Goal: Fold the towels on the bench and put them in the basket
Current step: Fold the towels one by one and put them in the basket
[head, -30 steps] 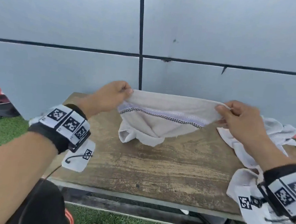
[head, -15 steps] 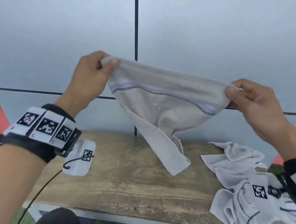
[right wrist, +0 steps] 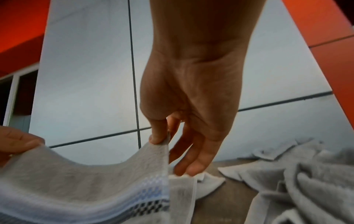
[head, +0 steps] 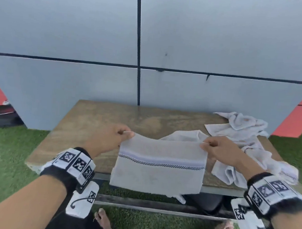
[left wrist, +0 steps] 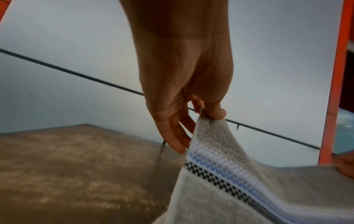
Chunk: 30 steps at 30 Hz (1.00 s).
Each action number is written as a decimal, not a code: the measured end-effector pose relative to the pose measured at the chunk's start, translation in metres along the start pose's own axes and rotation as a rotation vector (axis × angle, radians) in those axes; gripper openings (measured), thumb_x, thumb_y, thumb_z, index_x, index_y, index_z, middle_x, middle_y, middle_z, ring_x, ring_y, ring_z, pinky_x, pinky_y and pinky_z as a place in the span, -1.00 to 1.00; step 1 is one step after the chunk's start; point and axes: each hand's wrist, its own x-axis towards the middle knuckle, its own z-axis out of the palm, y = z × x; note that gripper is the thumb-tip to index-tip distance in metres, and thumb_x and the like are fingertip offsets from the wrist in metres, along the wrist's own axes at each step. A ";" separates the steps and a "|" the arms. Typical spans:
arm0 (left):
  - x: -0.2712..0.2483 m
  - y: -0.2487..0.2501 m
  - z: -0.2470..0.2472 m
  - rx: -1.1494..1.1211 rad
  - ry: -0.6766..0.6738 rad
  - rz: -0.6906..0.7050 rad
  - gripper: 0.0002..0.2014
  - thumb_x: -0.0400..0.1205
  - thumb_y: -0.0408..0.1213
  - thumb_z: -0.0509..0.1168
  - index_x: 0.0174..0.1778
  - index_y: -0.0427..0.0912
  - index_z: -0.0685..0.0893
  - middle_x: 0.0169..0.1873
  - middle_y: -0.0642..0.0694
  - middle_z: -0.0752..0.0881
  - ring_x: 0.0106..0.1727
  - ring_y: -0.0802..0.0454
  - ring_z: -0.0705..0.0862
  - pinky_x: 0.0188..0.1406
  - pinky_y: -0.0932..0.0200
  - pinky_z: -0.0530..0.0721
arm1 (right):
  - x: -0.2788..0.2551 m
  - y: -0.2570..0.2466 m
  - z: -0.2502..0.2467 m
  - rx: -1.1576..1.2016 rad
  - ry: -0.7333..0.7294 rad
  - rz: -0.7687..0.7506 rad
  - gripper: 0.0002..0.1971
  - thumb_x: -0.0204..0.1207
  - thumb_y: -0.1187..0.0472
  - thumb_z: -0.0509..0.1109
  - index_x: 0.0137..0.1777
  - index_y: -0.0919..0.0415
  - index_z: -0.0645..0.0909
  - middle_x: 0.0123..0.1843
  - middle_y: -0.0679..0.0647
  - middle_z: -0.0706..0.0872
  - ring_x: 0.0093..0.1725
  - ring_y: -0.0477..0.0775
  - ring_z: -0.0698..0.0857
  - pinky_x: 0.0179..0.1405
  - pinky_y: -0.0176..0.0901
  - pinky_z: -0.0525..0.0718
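Observation:
A pale grey towel (head: 158, 170) with a blue and black checked stripe hangs flat between my hands over the front edge of the wooden bench (head: 96, 121). My left hand (head: 125, 133) pinches its top left corner between thumb and forefinger; the same towel (left wrist: 239, 181) and left hand (left wrist: 208, 112) show in the left wrist view. My right hand (head: 206, 145) pinches the top right corner, with the right hand (right wrist: 162, 136) on the towel (right wrist: 86, 181) seen from the right wrist. The towel's far part lies bunched on the bench behind the held edge. No basket is in view.
A heap of crumpled white towels (head: 248, 139) lies on the right part of the bench, seen also as white towels (right wrist: 296, 178) from the right wrist. A grey panelled wall (head: 205, 37) stands right behind the bench. Green turf (head: 4, 148) surrounds it, and my bare feet (head: 102, 218) are below.
Both hands have come down and toward me with the towel, from raised in front of the wall to bench height. The towel now hangs spread flat instead of dangling to a point.

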 end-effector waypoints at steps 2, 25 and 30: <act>0.013 -0.005 0.018 0.032 0.018 0.015 -0.78 0.63 0.10 0.38 -0.16 0.07 0.79 -0.18 -0.03 0.81 -0.08 -0.05 0.76 0.01 -0.14 0.69 | 0.018 0.006 0.019 -0.038 0.040 -0.012 -0.64 0.65 0.15 0.42 -0.36 0.28 0.51 -0.44 -0.03 0.51 -0.36 -0.03 0.47 -0.35 -0.17 0.36; 0.216 0.054 -0.001 0.264 0.104 0.186 -0.69 0.58 -0.15 0.49 -0.22 -0.39 0.80 -0.49 -0.12 0.54 -0.49 0.16 0.42 -0.58 0.34 0.34 | 0.203 -0.067 -0.019 0.137 0.195 -0.078 -0.78 0.50 0.12 0.56 -0.21 0.30 0.79 -0.33 0.02 0.62 -0.36 -0.18 0.54 -0.35 -0.38 0.50; 0.257 0.070 -0.052 0.256 0.472 0.218 -0.75 0.65 -0.11 0.41 -0.16 -0.23 0.83 -0.29 -0.19 0.74 -0.28 0.01 0.59 -0.32 0.23 0.43 | 0.267 -0.096 -0.064 0.171 0.441 -0.149 -0.64 0.49 0.09 0.54 -0.05 0.47 0.73 -0.30 0.09 0.51 -0.28 0.01 0.43 -0.25 -0.17 0.40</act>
